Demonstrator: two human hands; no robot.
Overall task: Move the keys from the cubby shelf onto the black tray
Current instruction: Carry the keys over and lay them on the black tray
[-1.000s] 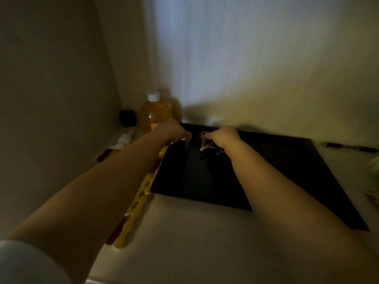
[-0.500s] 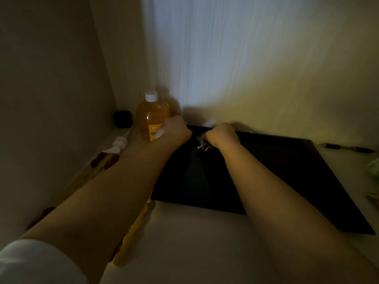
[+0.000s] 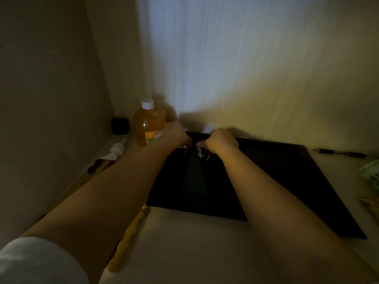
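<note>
1. A small bunch of silvery metal keys (image 3: pixel 202 153) is pinched in the curled fingers of the right hand (image 3: pixel 220 141), and it hangs just over the far left part of the flat black rectangular tray (image 3: pixel 287 181); whether the tips already touch the tray cannot be told in the dim light.
2. The left hand (image 3: pixel 174 134) is curled just beside the right one, and something thin and pale, possibly one more key, appears to be held at its fingertips; what it is cannot be made out.
3. The bunch's long axis is judged to run roughly up and down, the ring end being held at the top by the fingers and the blades pointing down toward the tray and slightly toward the camera. The blades are splayed, not aligned.
4. A slide is the first risk: if the keys are dropped instead of lowered, they could skid on the smooth tray and end up against the back wall or off the far edge.
5. A knock is the second risk: the amber plastic bottle with a white cap (image 3: pixel 148 124) stands close behind the left hand, and it could be tipped if that hand is drawn back carelessly.
6. A snag is the third risk: the ring may catch on a finger when the grip is released, so the bunch could be lifted away again.
7. The poor light makes any check of the placement uncertain.
</note>
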